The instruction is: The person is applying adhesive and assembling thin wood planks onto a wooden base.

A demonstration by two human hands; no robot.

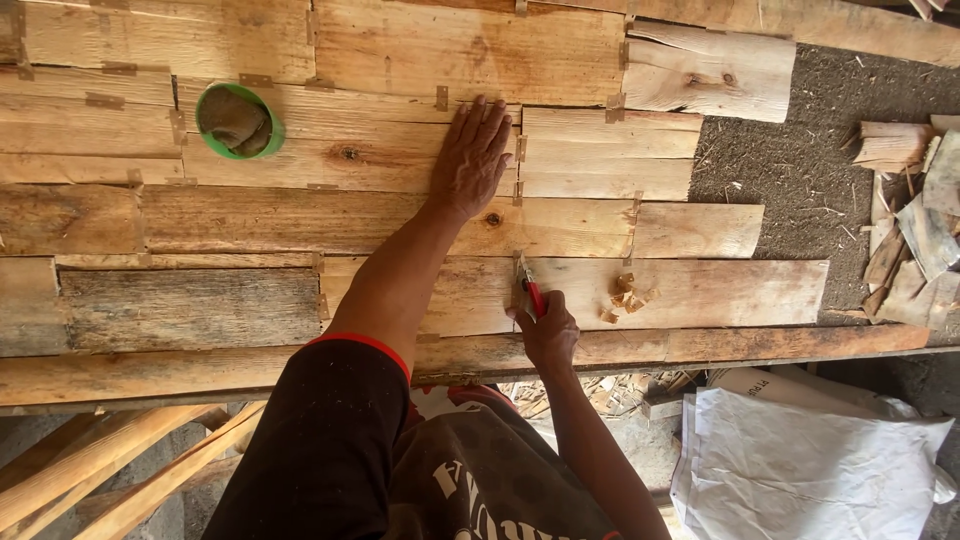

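Head view looks down on a surface [250,225] covered with thin wooden sheets laid edge to edge and joined by small brown tape strips. At the far left, pale wooden poles [110,460] slant below the surface edge. Further in, a green roll [238,121] with a brownish middle lies on the upper sheets, well apart from both hands. Next comes the left hand [470,160], reached out over the sheets and pressed flat, palm down, fingers [485,120] stretched and slightly spread, holding nothing but resting on the wood just above a dark knot. The person's black sleeve with a red hem [345,400] shows below it. Just to the right and nearer the body, the right hand [548,330] is closed around a small red-handled tool [531,292], whose tip meets the seam between two sheets on the lower row; what kind of tool it is cannot be told. Near that hand, to its right, a little heap of pale wood scraps [628,295] sits on the same lower sheet [720,290]. Beyond the sheets' right ends, dark ground [800,170] shows, and at the far right lies a pile of loose wood offcuts [910,220]. Below the surface edge on the right is a white woven sack [810,460].
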